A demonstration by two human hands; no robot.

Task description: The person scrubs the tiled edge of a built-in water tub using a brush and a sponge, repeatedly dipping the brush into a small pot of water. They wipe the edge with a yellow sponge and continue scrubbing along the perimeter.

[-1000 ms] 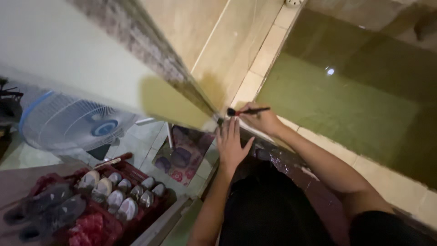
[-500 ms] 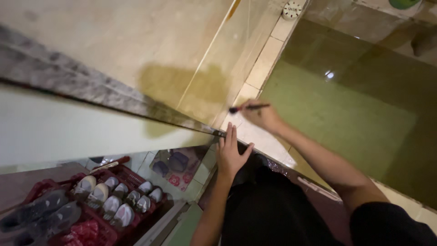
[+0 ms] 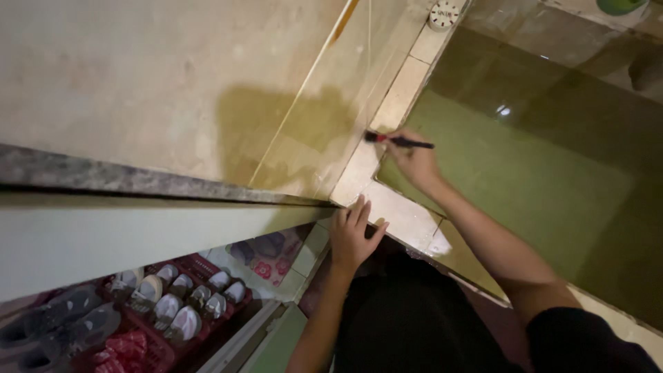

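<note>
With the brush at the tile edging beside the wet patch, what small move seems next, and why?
Probably a short stroke along the tile edging. The right hand holds the brush with its tip at the edging, by the darker wet patch. The left hand braces on the ledge.

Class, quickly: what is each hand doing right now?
Left hand: open, flat on the tiled ledge.
Right hand: closed, holding a small brush.

Single head view, looking steeply down, close over tiled ledge (image 3: 404, 217).
</note>
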